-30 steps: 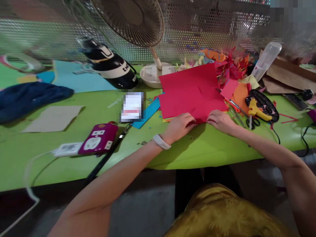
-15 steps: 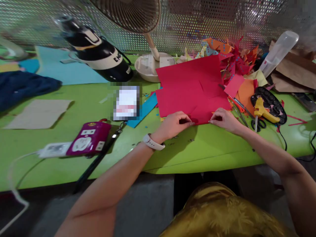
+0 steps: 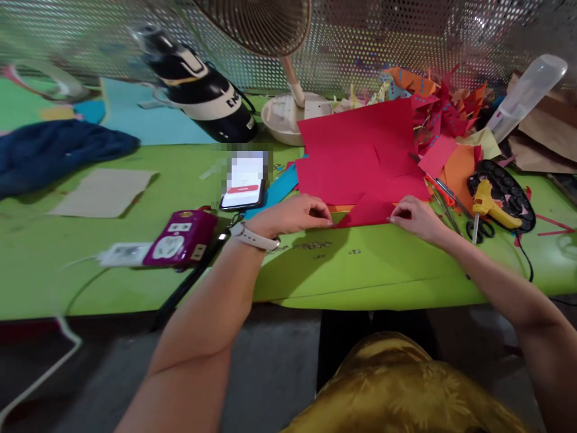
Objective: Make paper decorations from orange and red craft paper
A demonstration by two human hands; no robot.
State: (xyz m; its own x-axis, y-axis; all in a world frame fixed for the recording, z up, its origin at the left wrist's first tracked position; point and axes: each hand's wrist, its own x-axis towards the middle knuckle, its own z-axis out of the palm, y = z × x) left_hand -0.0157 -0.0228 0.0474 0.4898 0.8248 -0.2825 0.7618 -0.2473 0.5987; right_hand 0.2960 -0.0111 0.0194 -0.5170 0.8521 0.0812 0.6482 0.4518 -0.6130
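A small red paper point(image 3: 372, 209) lies at the front of the larger red sheets, its near edge straight as if folded. My left hand point(image 3: 300, 214), with a white watch point(image 3: 255, 236) on the wrist, pinches the left end of that edge. At the other end, the fingertips of my right hand point(image 3: 417, 221) are closed on the same paper. Behind them, large red sheets point(image 3: 356, 135) lie stacked, with orange paper showing underneath. Tweezers point(image 3: 446, 207) and black-handled scissors point(image 3: 481, 230) are just beyond my right hand.
A yellow glue gun point(image 3: 489, 204) rests on a black palette point(image 3: 518, 198) at right. Cut paper scraps point(image 3: 444, 108) pile up behind. On the left are a phone point(image 3: 246, 180), a purple power socket point(image 3: 183, 237), a black bottle point(image 3: 207, 96) and a fan base point(image 3: 279, 123).
My left hand has slid left along the red paper's near edge, widening the gap between my hands. My right hand keeps its pinch. The camera view has turned slightly left.
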